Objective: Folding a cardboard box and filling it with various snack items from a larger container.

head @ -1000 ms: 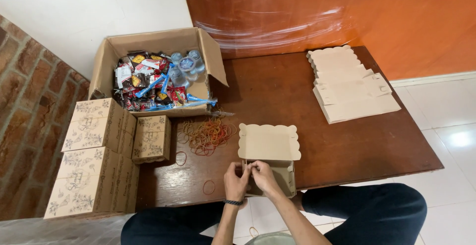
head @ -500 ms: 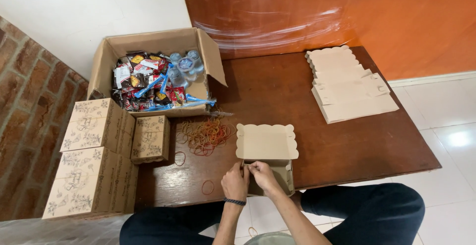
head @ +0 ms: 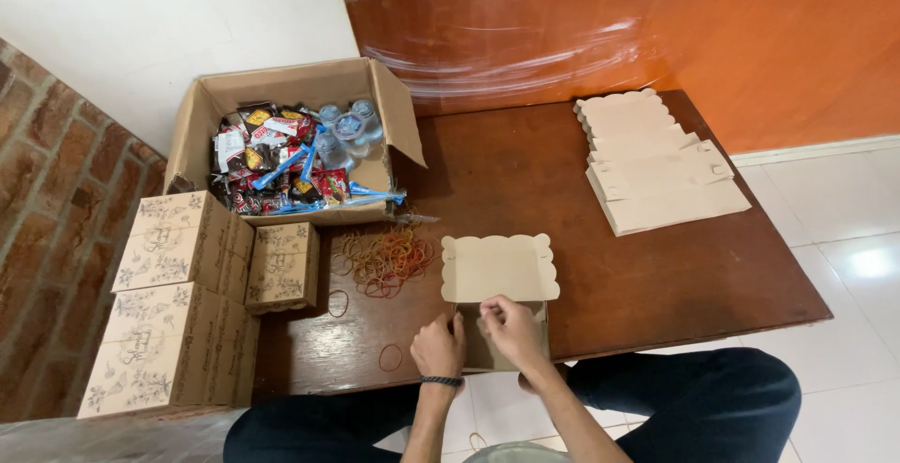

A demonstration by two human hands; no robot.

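- The left hand [head: 439, 347] is curled, fingers pinched narrow on the left front edge of the open box [head: 500, 304], a dark band at its wrist.
- The right hand [head: 511, 325] is also curled close, fingertips on the box's front wall just beside the left hand; the two hands nearly touch.
- That box sits at the near edge of the table [head: 656, 266], right in front of the person, its scalloped lid [head: 499, 268] standing open and tipped away.
- One box is in hand; whether anything lies inside it I cannot tell (the hands cover the opening).
- Flat blanks [head: 656, 168] lie in one fanned stack at the table's far right, well apart from the hands; the count is too hard to read.
- One carton [head: 291, 140] stands open at the far left, filled with snack packets [head: 272, 163] and a few water cups [head: 342, 130] (about four lids show).
- Closed printed boxes [head: 187, 294] are piled at the left: three show clearly, two large stacks of them and one smaller box beside the carton.
- A heap of rubber bands [head: 384, 259] lies between the carton and the open box; two loose bands [head: 389, 358] lie nearer the left hand.
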